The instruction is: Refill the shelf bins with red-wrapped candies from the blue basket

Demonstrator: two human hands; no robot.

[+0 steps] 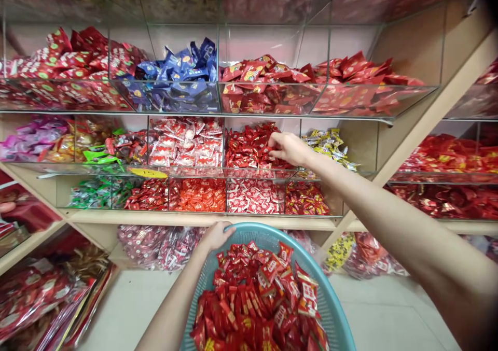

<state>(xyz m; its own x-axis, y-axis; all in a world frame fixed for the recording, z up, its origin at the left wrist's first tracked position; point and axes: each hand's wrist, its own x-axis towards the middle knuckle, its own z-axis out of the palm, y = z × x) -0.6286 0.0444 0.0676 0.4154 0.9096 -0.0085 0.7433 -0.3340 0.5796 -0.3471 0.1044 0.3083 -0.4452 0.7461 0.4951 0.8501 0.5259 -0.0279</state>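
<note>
A blue-green plastic basket [337, 309] stands low in front of me, heaped with red wrapped candies [249, 294]. My left hand [217, 236] grips its far rim, thumb over the edge. My right hand [290, 148] reaches into a clear compartment on the middle shelf, its curled fingers at a pile of small red shiny-wrapped candies [247, 146]. What lies between those fingers is hidden. Just right of that hand, partly behind my wrist, are yellow-and-white wrapped candies [329, 141]. On its left sit red-and-white packets [187, 143].
Clear dividers split the shelves into bins. Above are blue packets [182, 63] and red packets [268, 73]. Red-and-white candies [254, 195] fill a lower bin. A slanted wooden post [412, 125] stands right. Bagged candies [155, 244] lie beneath; another person's fingers [8, 207] show far left.
</note>
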